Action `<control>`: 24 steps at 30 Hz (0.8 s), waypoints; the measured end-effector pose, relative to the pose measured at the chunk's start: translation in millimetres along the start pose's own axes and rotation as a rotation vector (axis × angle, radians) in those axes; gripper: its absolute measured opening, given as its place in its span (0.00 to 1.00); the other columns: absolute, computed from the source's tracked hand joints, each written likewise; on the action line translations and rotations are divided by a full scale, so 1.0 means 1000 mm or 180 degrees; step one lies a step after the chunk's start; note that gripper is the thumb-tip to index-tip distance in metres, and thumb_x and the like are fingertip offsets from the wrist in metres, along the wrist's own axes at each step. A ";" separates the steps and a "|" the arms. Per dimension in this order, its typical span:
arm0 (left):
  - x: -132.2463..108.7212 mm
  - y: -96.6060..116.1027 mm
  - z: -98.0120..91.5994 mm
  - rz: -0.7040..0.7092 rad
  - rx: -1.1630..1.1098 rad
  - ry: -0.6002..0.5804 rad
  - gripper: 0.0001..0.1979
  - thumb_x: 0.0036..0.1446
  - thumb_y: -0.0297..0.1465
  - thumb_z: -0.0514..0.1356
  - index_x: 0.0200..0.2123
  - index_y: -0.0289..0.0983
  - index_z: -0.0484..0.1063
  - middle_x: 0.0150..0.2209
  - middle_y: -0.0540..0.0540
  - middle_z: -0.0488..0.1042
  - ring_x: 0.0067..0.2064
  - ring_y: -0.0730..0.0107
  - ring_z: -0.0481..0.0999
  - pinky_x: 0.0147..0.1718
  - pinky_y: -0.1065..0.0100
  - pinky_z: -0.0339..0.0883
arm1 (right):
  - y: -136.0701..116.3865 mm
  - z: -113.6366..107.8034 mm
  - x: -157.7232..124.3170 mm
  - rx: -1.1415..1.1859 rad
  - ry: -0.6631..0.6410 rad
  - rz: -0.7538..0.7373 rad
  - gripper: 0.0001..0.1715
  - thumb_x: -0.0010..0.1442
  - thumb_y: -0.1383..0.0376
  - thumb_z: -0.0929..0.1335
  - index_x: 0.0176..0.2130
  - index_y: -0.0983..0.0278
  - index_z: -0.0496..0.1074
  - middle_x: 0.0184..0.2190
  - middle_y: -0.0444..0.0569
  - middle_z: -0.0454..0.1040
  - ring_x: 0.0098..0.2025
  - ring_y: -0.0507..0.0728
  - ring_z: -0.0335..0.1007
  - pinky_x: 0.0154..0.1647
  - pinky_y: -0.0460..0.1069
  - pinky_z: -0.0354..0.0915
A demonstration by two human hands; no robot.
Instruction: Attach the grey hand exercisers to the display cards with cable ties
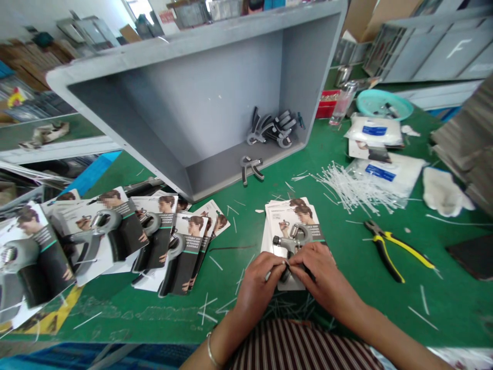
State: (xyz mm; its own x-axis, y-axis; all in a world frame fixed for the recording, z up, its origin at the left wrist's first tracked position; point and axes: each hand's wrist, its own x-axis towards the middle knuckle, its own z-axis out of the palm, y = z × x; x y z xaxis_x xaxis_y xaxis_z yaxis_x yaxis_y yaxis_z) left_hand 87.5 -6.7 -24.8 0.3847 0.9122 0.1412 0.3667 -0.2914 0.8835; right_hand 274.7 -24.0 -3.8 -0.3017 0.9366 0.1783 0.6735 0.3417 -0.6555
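In front of me a hand grip strengthener (301,233), grey and black with a metal spring, lies on a small stack of printed backing cards (275,218). My left hand (260,280) pinches from the left over the lower part of the card. From the right, my right hand (318,267) meets it, fingertips touching. Both are closed on what looks like a thin white cable tie at the strengthener's handles, mostly hidden by the fingers. To the right lies a heap of loose cable ties (352,187), with yellow-and-black pliers (389,249) nearer me.
Several carded grip strengtheners (179,257) overlap at the left. A grey crate (231,97) lies on its side behind, holding loose strengtheners (275,127). Bags of ties (393,177), a turquoise dish (404,105) and a white glove (442,191) sit at the right. Stray ties litter the green table (154,313).
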 end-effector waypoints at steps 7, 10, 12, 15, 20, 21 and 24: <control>0.007 -0.002 0.005 0.0151 0.0409 0.0026 0.07 0.65 0.28 0.56 0.42 0.39 0.74 0.39 0.46 0.77 0.43 0.66 0.75 0.46 0.65 0.68 | 0.003 0.004 -0.008 -0.0283 0.0085 0.0053 0.06 0.67 0.66 0.65 0.41 0.61 0.72 0.35 0.50 0.73 0.42 0.61 0.65 0.45 0.57 0.59; 0.010 -0.001 0.007 0.0204 0.0397 0.0028 0.07 0.65 0.28 0.56 0.42 0.39 0.75 0.39 0.46 0.77 0.43 0.67 0.75 0.46 0.65 0.68 | 0.006 0.006 -0.009 -0.0217 0.0181 0.0120 0.05 0.66 0.67 0.65 0.40 0.61 0.72 0.35 0.49 0.74 0.42 0.61 0.65 0.46 0.58 0.59; 0.012 0.000 0.008 0.0211 0.0288 0.0053 0.07 0.65 0.27 0.57 0.41 0.38 0.75 0.39 0.47 0.77 0.43 0.67 0.74 0.46 0.65 0.68 | 0.006 0.007 -0.008 -0.0152 0.0252 0.0165 0.04 0.66 0.67 0.66 0.40 0.61 0.71 0.36 0.49 0.74 0.42 0.61 0.65 0.46 0.58 0.59; 0.014 0.001 0.008 0.0170 0.0054 0.0102 0.07 0.64 0.25 0.57 0.39 0.38 0.75 0.38 0.46 0.75 0.43 0.68 0.74 0.46 0.66 0.68 | 0.006 0.002 -0.006 0.0025 0.0405 0.0216 0.03 0.66 0.66 0.66 0.40 0.60 0.71 0.36 0.48 0.74 0.42 0.61 0.65 0.47 0.58 0.60; 0.016 -0.001 0.010 0.0143 -0.0217 0.0093 0.05 0.62 0.24 0.60 0.36 0.36 0.75 0.37 0.46 0.74 0.42 0.68 0.74 0.44 0.67 0.67 | 0.008 -0.018 0.000 0.0055 0.0699 0.0212 0.03 0.66 0.66 0.66 0.41 0.60 0.71 0.37 0.48 0.75 0.43 0.60 0.66 0.47 0.57 0.61; 0.016 -0.001 0.010 0.0121 -0.0224 0.0087 0.05 0.62 0.24 0.60 0.36 0.36 0.75 0.37 0.46 0.74 0.42 0.68 0.74 0.44 0.67 0.67 | 0.009 -0.020 0.002 -0.0014 0.0602 0.0160 0.03 0.66 0.66 0.66 0.41 0.60 0.71 0.36 0.48 0.75 0.43 0.60 0.66 0.47 0.57 0.61; 0.018 -0.002 0.011 0.0043 -0.0143 0.0112 0.05 0.62 0.26 0.59 0.36 0.36 0.75 0.37 0.46 0.75 0.41 0.67 0.74 0.44 0.66 0.67 | 0.013 -0.018 0.005 -0.0149 0.0205 0.0087 0.04 0.66 0.67 0.66 0.40 0.61 0.72 0.35 0.48 0.75 0.42 0.60 0.65 0.47 0.57 0.60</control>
State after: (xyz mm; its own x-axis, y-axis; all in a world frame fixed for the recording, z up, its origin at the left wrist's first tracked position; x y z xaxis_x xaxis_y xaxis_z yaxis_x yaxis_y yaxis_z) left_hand 103.3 7.3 -28.5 0.3591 0.9180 0.1683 0.3230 -0.2914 0.9004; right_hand 294.4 -13.3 1.7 -0.2396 0.9482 0.2086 0.7122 0.3177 -0.6260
